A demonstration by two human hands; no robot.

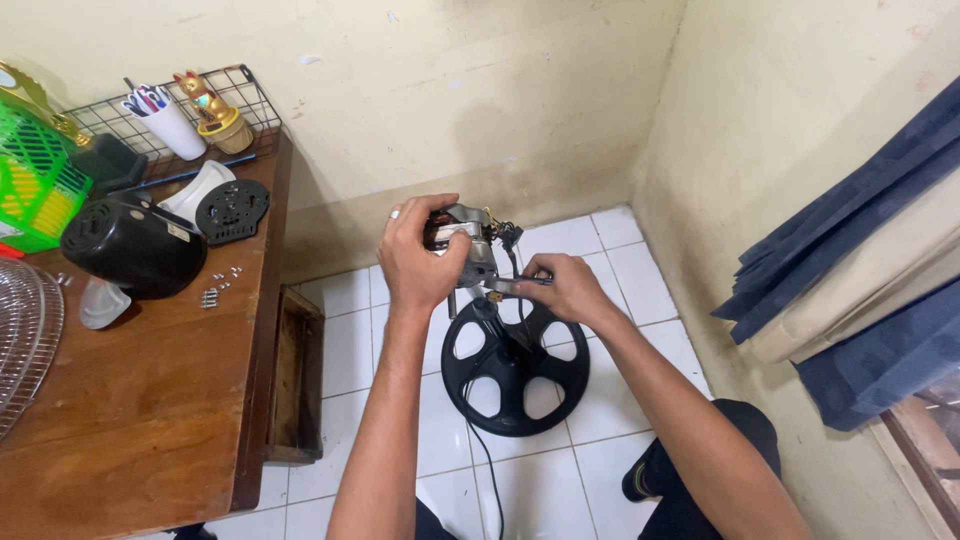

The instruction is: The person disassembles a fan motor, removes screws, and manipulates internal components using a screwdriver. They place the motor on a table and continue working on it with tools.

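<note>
While left hand (418, 262) grips, fan motor (468, 243) bare metal

One head-worn camera looks steeply down, close over the hands, at a tiled floor corner.

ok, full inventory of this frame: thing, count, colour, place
fan motor: 1, metal, in both hands above floor
round guard: 1, black, under motor
power cord: 1, black, trailing over tiles
motor housing: 1, black, on table
vented disc: 1, black, table rear
screws: several, silver, table
wire grille: 1, silver, table's left edge
cup of pens: 1, white, wire rack
cat figurine: 1, gold, rack
curtain: 1, navy, right
left hand: grips motor, ring on one finger
right hand: fingers at motor's base
</note>
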